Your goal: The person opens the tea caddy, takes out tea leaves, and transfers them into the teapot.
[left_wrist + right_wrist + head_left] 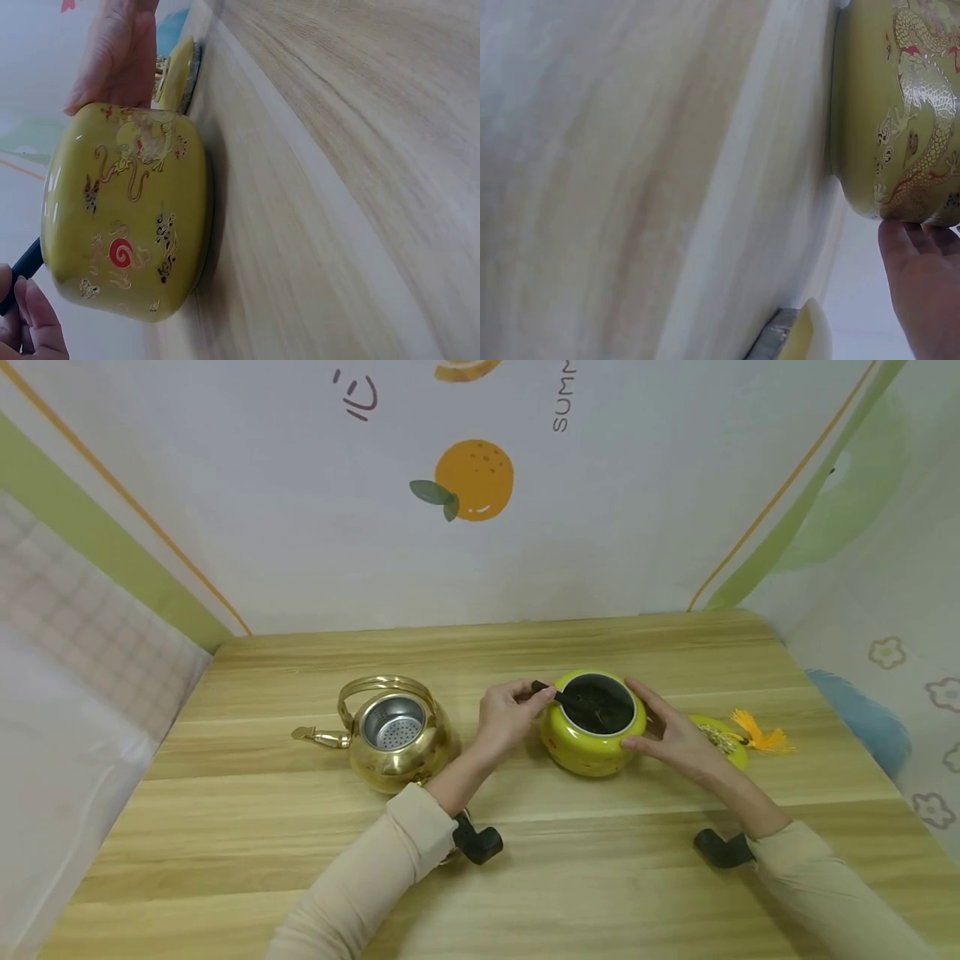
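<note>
My left hand (508, 714) pinches the black handle (546, 689) of a thin tool. The tool's far end dips into a round yellow jar (592, 760), where dark contents hide it. Gold and red dragon patterns cover the jar's outside, as the left wrist view shows. On the jar's right side, my right hand (671, 735) holds the wall between thumb and fingers. The jar stands upright on the table. To the left of my left hand is a gold teapot (442, 747), lidless, with a perforated metal strainer (395, 731) in its mouth.
The jar's yellow lid (731, 747), with an orange tassel (761, 735), lies right of the jar behind my right wrist. A shiny metal object (448, 858) is mostly covered by my left sleeve. The wooden table (600, 893) meets a printed cloth backdrop (585, 543).
</note>
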A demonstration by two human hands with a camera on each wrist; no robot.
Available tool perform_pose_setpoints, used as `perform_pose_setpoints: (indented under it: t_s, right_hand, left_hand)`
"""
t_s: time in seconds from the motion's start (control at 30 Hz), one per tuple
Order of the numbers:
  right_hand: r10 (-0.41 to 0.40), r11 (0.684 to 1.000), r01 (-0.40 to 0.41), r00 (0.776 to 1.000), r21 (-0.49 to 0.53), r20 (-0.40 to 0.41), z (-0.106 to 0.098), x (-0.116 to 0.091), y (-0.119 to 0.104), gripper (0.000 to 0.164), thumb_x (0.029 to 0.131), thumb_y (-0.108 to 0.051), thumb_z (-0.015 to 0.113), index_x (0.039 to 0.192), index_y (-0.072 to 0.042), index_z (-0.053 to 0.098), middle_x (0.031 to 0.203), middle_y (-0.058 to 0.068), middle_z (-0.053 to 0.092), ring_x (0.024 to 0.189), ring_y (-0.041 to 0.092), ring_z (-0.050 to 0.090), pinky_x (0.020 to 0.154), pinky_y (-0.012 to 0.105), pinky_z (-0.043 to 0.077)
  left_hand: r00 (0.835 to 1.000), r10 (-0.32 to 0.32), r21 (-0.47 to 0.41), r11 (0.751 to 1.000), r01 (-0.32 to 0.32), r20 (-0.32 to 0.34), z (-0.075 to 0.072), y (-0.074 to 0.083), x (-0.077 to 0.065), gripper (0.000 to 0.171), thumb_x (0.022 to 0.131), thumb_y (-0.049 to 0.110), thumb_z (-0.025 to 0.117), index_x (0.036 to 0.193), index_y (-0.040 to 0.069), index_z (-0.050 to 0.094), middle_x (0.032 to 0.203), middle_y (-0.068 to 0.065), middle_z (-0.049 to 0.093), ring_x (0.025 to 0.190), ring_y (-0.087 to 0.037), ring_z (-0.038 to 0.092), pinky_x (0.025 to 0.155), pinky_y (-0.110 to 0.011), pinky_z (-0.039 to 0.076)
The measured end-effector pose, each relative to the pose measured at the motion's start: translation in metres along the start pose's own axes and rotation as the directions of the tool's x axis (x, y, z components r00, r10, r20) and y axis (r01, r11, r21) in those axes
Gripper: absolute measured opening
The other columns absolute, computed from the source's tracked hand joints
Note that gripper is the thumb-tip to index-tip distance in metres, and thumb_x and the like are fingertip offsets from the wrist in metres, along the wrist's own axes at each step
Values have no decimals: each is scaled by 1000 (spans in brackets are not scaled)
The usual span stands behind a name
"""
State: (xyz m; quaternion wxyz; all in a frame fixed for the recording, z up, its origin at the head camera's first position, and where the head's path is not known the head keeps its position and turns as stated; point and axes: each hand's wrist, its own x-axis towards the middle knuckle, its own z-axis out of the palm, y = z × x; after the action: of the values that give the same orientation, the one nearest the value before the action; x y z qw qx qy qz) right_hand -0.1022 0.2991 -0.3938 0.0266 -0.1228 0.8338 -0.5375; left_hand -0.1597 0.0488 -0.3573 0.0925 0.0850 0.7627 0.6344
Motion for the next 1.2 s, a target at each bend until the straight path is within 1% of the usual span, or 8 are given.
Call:
perform_pose_setpoints:
  t_s: [0.13, 0.27, 0.63, 0.67, 0.9, 1.03, 1.1, 1.2]
  right_hand:
    - [2, 1000, -2, 1000, -3, 2, -1, 1, -1, 85, 84, -5, 69, 150, -2, 14, 155, 22, 10, 138, 45, 15, 96, 0, 31]
    - [24, 1000, -24, 1000, -6, 9, -1, 1, -2, 86, 85, -7, 69, 150, -4, 13, 156, 20, 9, 139, 42, 16, 96, 0, 30]
    - [44, 999, -44, 999, -6, 14, -2, 1, -3, 87, 85, -8, 69, 151, -8, 12, 157, 16, 7, 140, 40, 16, 96, 0, 31]
    - [44, 999, -44, 999, -7, 15, -2, 1, -3, 87, 86, -8, 68, 151, -8, 12, 157, 16, 7, 140, 40, 15, 96, 0, 30]
    - [51, 999, -51, 999, -11, 14, -2, -1, -5, 87, 86, -9, 68, 151, -6, 10, 157, 17, 7, 141, 41, 13, 97, -1, 28]
    - [15, 1000, -15, 1000, 7, -15, -3, -5, -7, 87, 86, -5, 67, 150, 0, 9, 155, 23, 9, 140, 41, 13, 99, 0, 28]
    - [-14, 1000, 14, 999, 4, -37, -3, -7, -8, 86, 85, -3, 67, 149, 1, 10, 154, 26, 11, 141, 35, 16, 100, 1, 29]
    - [-63, 998, 61, 996, -19, -71, -3, -11, -10, 84, 84, -1, 67, 149, 1, 13, 151, 29, 15, 141, 12, 24, 101, 2, 29]
  left_hand:
    - [999, -27, -73, 997, 24, -29, -5, 0, 0, 21, 87, 19, 69, 98, 2, 72, 81, -8, 68, 67, -7, 59, 65, -20, 53]
    - [997, -47, -144, 989, 38, -61, -10, 1, -1, 23, 87, 18, 69, 99, -1, 70, 87, -10, 69, 70, -8, 61, 72, -23, 57]
    - [994, -62, -272, 962, 34, -95, -19, 6, -9, 25, 88, 16, 67, 104, -3, 68, 87, -9, 65, 79, -12, 62, 78, -23, 57]
    - [994, -57, -283, 959, 28, -94, -19, 3, -8, 25, 88, 17, 67, 104, -3, 68, 88, -9, 65, 80, -12, 62, 78, -22, 56]
    - [994, -68, -346, 938, 32, -92, -23, 9, -19, 24, 88, 15, 66, 105, -3, 67, 84, -2, 61, 76, -8, 60, 80, -22, 56]
    - [993, -63, -369, 929, 22, -100, -25, 12, -26, 24, 88, 14, 67, 105, -3, 67, 81, 0, 61, 75, -8, 60, 79, -23, 56]
    - [994, -51, -377, 926, 9, -100, -27, 14, -31, 24, 88, 13, 66, 105, -4, 66, 80, 1, 61, 74, -8, 60, 79, -23, 57]
    - [994, -43, -390, 921, 0, -102, -31, 19, -38, 25, 88, 12, 66, 105, -5, 66, 79, 1, 61, 74, -7, 60, 79, -23, 57]
